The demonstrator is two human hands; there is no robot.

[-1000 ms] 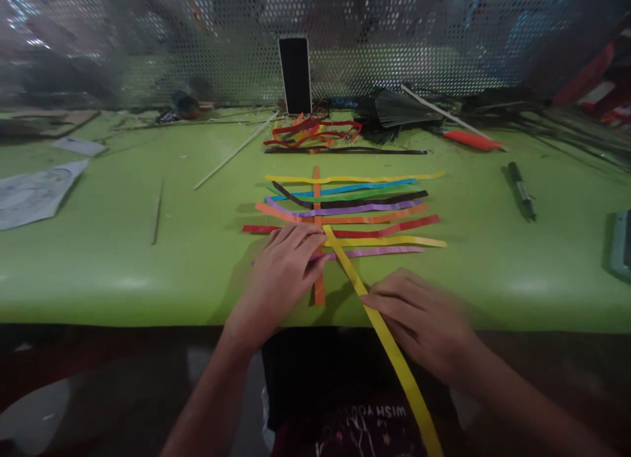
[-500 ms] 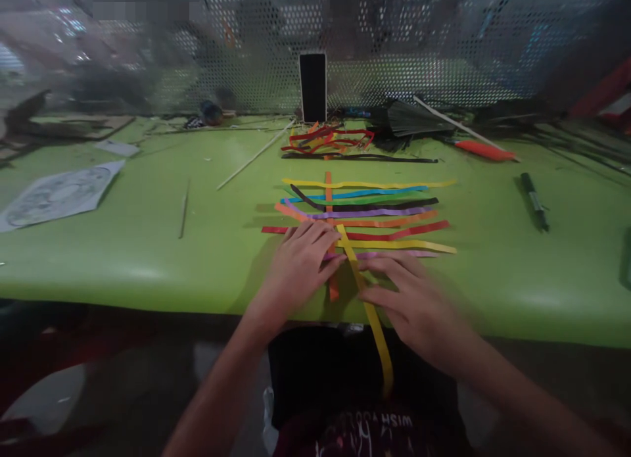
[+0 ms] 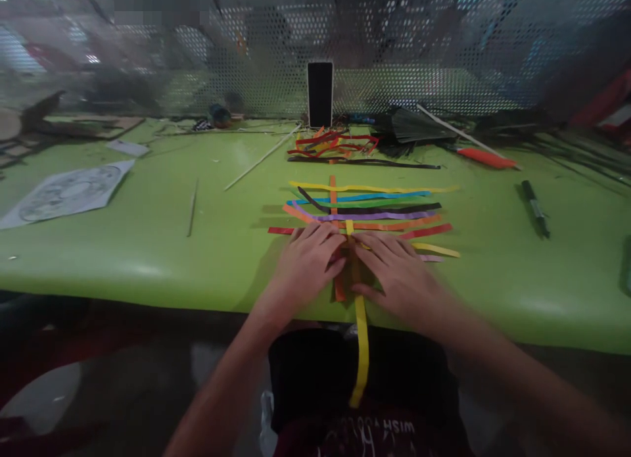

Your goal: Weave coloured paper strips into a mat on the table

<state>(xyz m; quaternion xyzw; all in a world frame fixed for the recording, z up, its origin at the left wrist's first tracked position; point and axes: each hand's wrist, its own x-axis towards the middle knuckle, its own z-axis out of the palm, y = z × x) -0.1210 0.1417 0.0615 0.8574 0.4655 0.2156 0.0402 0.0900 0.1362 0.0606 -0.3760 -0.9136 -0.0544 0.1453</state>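
Several coloured paper strips lie side by side across the table, among them a purple strip (image 3: 379, 216) and a red strip (image 3: 428, 231). An upright orange strip (image 3: 339, 289) crosses them. My left hand (image 3: 309, 256) is closed at this crossing, its bent fingertips pressing on the strips. A long yellow strip (image 3: 362, 332) runs up just right of the orange one, its lower end hanging past the table edge. My right hand (image 3: 399, 266) has this yellow strip at its fingertips and thumb, fingers over the near strips. The near crossings are partly hidden under both hands.
At the back, a phone (image 3: 320, 94) stands upright before a perforated metal screen (image 3: 236, 62), behind a pile of loose strips (image 3: 335, 143). A marker (image 3: 536, 208) lies right, thin sticks (image 3: 263, 156) and a printed paper (image 3: 73, 191) left. The green table (image 3: 148, 246) ends near my lap.
My right hand has moved up and inward, over the near strips. The long yellow strip has swung from a slant to nearly upright. My left hand stays at the crossing.
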